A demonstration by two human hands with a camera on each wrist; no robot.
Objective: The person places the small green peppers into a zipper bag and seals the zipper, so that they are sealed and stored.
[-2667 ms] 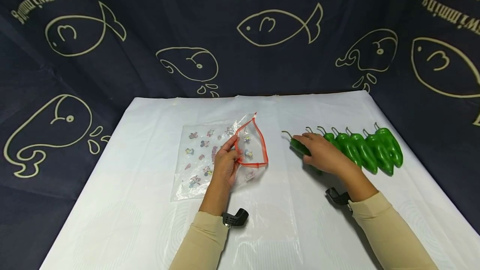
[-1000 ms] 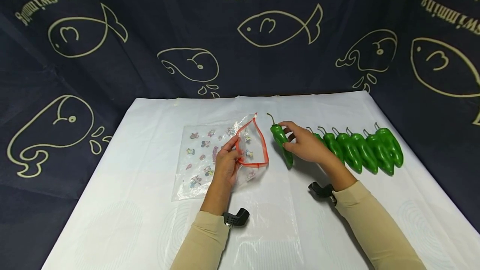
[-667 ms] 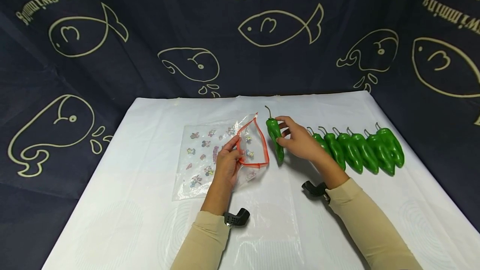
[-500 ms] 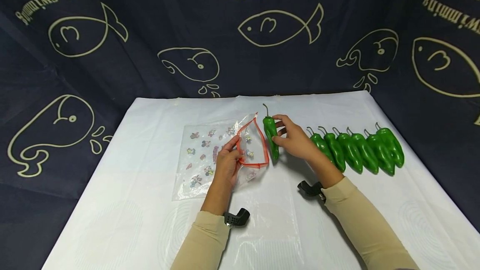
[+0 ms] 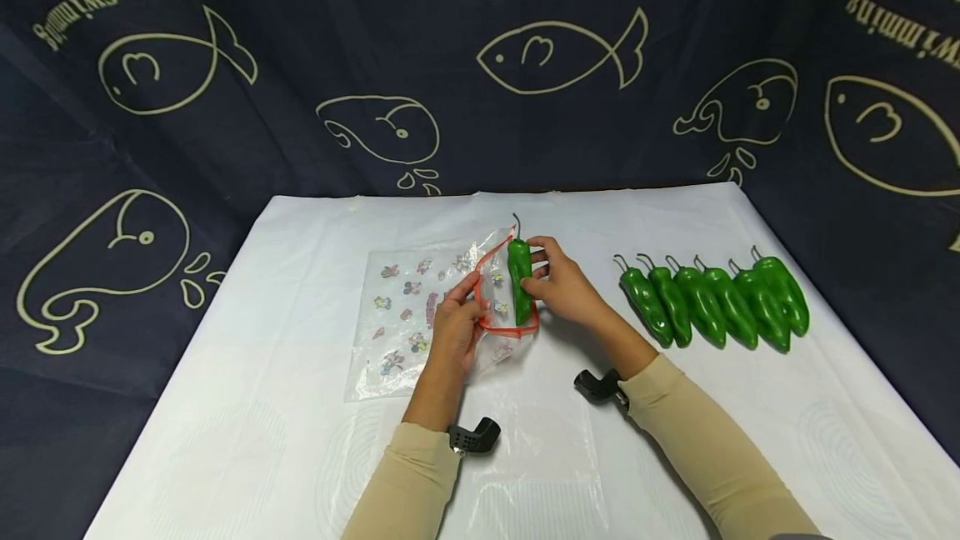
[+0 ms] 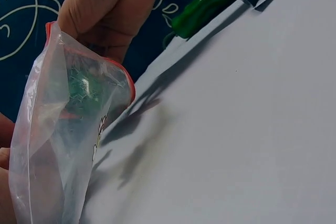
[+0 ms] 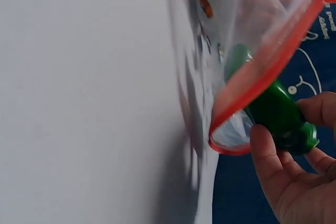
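Note:
My left hand holds the red-rimmed mouth of a clear zip bag printed with small cartoon figures. The bag's mouth faces right and gapes wide. Between thumb and fingers my right hand pinches a green pepper, stem pointing up and away. In the right wrist view the lower tip of the green pepper is inside the red rim, while its stem end stays outside in the fingers. The left wrist view shows the pepper blurred through the plastic bag.
Several more green peppers lie in a slanting row on the right of the white table. A dark cloth with fish and whale drawings hangs behind the table. Each wrist wears a black camera mount.
My right hand has picked a pepper from the left end of the row, carried it left and put its tip into the bag's mouth. My left hand has stayed with the bag.

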